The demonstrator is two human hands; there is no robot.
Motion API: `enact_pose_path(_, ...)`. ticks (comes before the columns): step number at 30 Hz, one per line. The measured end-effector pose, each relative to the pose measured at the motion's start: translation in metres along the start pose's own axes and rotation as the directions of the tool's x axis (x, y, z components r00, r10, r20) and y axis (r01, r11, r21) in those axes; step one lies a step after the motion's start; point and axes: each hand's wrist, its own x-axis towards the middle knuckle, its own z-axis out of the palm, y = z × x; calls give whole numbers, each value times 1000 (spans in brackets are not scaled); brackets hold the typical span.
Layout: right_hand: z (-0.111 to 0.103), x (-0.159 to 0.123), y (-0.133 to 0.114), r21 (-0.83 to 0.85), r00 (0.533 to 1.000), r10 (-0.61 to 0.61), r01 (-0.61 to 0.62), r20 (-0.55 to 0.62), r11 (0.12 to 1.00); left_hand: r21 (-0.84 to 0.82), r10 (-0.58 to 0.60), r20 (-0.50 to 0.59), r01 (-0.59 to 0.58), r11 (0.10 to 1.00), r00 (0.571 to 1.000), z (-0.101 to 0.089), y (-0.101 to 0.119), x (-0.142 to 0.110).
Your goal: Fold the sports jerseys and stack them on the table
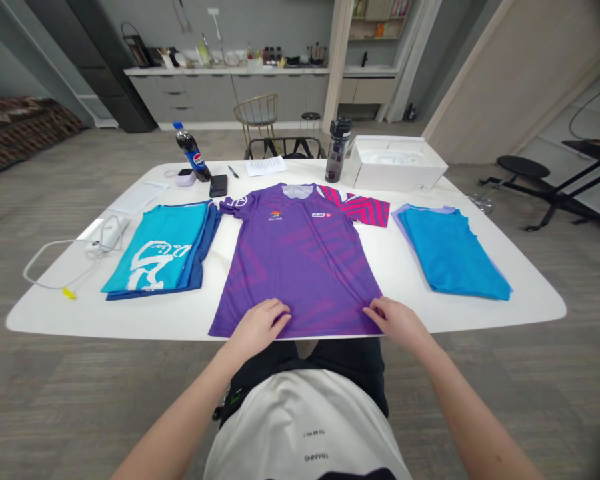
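Observation:
A purple short-sleeved T-shirt [300, 260] lies spread out, front up, with its collar away from me and its hem at the table's near edge. One sleeve shows pink stripes. My left hand [261, 325] rests over the lower part of the shirt, fingers curved and thumb apart from them. At the shirt's lower right side, my right hand [396, 323] has thumb and fingertips closed on the fabric edge. Folded teal and navy garments [155, 247] are stacked to the left. To the right lie a folded bright blue garment [453, 250] and a lilac one [403, 223] beneath it.
Along the far side of the white table [520, 293] stand a cola bottle [193, 152], a dark tumbler [338, 150] and an open white box [397, 163]. A phone [219, 186], pen [233, 172] and papers [266, 166] lie there. A white cable [45, 250] trails at left.

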Motion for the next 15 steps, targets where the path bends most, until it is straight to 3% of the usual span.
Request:
enact_pose_path(2,-5,30,-6,48,994,-38,43,-98,998,80,9,-85,-2,997,996,-7,-23,28)
enact_pose_path(5,-2,92,-17,85,965,-100,124,-243,989,237,-82,-194,128,963,978,-15,-60,75)
enact_pose_path(8,12,143,-18,28,970,-103,112,-220,993,296,-216,-234,281,913,948,-15,-86,105)
enact_pose_path(11,29,157,-1,-70,987,-53,43,-151,997,290,-293,-224,350,891,930,-6,-91,109)
enact_pose_path(15,37,142,28,-132,986,-19,-4,-167,991,267,-309,-204,357,895,929,13,-73,97)
